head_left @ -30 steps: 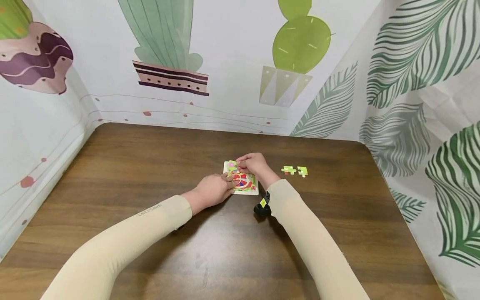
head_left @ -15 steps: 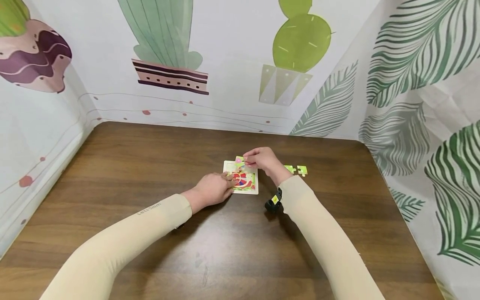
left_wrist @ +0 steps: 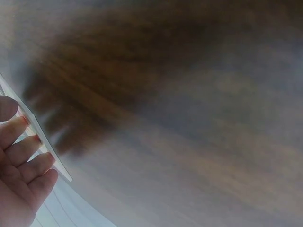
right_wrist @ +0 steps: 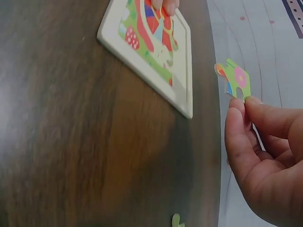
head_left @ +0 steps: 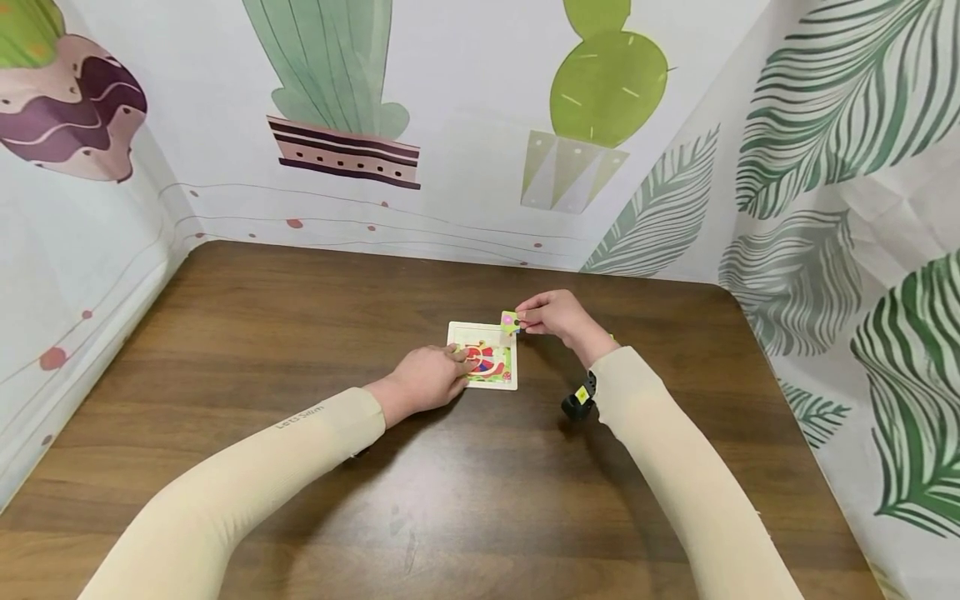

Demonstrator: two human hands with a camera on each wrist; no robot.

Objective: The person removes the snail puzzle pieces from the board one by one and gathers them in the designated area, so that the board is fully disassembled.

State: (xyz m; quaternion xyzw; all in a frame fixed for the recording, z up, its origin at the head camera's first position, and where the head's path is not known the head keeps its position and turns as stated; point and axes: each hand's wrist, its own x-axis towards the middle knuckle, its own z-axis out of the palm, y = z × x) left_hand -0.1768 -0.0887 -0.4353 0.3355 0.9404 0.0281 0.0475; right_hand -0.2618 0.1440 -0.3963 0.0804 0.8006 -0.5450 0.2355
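Note:
A square jigsaw puzzle board (head_left: pixel 480 335) with a cream frame lies on the table; red, blue and green pieces fill its nearer part, while its far strip shows bare backing. My left hand (head_left: pixel 427 379) rests on the board's left side, fingers lying over the pieces. In the left wrist view, those fingertips (left_wrist: pixel 37 138) line up along the board's edge. Between thumb and fingers, my right hand (head_left: pixel 558 318) pinches a green puzzle piece (right_wrist: pixel 239 78) with a pink flower. That piece is held up at the board's far right corner, overlapping it in the head view.
Right of the board, the right forearm hides most of the loose pieces; a green bit (head_left: pixel 613 338) peeks out, and a green tip (right_wrist: pixel 176 221) shows in the right wrist view. A printed cloth wall (head_left: pixel 465 183) rises behind the wooden table (head_left: pixel 322 308).
My right hand has lifted the flower piece from the board's far left corner and carried it right to the far right corner, baring the backing. The left hand stays put.

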